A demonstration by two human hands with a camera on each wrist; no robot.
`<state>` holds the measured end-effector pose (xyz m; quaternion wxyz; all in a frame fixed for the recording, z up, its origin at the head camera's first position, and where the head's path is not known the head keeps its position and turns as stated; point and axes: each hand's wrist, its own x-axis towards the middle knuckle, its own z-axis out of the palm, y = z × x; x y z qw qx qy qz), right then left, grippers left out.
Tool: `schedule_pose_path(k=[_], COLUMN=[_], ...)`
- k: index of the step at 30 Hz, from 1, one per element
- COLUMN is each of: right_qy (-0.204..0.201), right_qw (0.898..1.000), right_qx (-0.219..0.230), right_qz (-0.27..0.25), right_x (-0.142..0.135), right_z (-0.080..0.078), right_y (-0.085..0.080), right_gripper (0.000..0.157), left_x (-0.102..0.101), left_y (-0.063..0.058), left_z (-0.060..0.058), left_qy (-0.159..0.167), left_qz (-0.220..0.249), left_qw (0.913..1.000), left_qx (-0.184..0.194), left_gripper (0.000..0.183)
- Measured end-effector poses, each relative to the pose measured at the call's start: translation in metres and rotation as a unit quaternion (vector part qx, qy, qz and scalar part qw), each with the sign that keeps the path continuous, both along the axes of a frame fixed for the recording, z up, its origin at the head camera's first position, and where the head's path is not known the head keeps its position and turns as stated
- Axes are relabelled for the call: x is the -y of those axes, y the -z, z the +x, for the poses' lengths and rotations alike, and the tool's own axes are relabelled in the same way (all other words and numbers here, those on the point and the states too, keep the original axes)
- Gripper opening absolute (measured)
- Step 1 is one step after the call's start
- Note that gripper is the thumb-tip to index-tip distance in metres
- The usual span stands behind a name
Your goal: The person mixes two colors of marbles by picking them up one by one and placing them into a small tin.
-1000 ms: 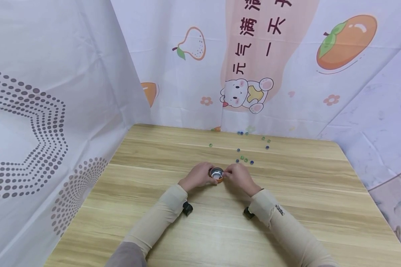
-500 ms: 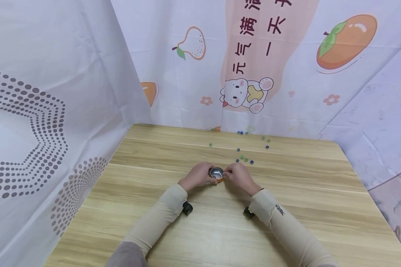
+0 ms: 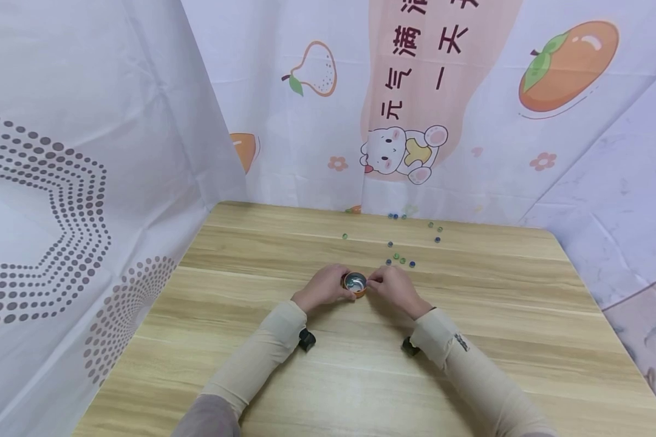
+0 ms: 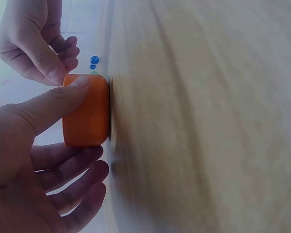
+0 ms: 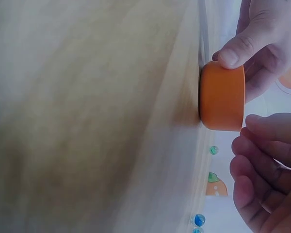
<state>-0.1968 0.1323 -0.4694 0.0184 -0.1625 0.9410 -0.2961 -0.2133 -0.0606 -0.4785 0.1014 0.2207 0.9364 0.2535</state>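
A small round orange tin [image 3: 357,295] with a silvery inside stands upright on the wooden table. My left hand [image 3: 325,287] grips it from the left, its thumb along the wall in the left wrist view and other fingers on the far side. Something small and glassy shows inside the tin, too small to make out. Right at the tin's rim is my right hand [image 3: 396,289], fingers loosely bent. In the right wrist view its thumb and index fingertips [image 5: 252,121] are beside the tin's edge, and I see nothing held between them.
Beyond the hands, several blue and green glass marbles [image 3: 412,264] lie scattered toward the table's back edge. A lone green marble [image 3: 345,236] sits farther left. Printed cloth [image 3: 306,152] hangs behind the table [image 3: 328,388] and on both sides.
My right hand's fingertips have drawn back slightly to the right, from over the tin's opening to its rim. The left hand keeps its grip, and the tin stays in place.
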Motion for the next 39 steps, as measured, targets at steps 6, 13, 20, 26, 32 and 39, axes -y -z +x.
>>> schedule_pose_path(k=[6, 13, 20, 26, 32, 39], right_qy=[0.005, 0.006, 0.021, 0.025, 0.020, 0.046], right_qw=[1.000, 1.000, 1.000, 1.000, 0.999, 0.999], right_qx=[0.002, 0.012, 0.003, 0.000, -0.026, -0.019], right_qz=[-0.008, -0.012, -0.005, -0.013, -0.017, 0.006], right_x=[-0.003, -0.006, -0.011, -0.017, -0.022, -0.030], right_z=[-0.002, -0.004, -0.007, -0.009, -0.011, -0.015], right_y=[0.002, -0.002, -0.001, -0.002, -0.002, -0.008], right_gripper=[0.011, 0.014, 0.015, 0.016, 0.016, 0.018], left_x=[0.000, 0.000, 0.000, 0.000, 0.000, 0.000], left_y=[0.000, 0.000, 0.000, 0.000, 0.002, 0.002], left_z=[-0.002, -0.002, -0.002, -0.001, 0.001, 0.002], left_qy=[-0.002, -0.001, 0.001, 0.002, 0.000, -0.009], left_qz=[0.002, 0.005, 0.004, 0.009, 0.004, 0.009], left_qw=[1.0000, 1.0000, 1.0000, 1.0000, 1.0000, 0.9998], left_qx=[0.001, 0.005, 0.003, 0.001, -0.006, 0.013], left_gripper=[0.053, 0.053, 0.054, 0.052, 0.051, 0.054])
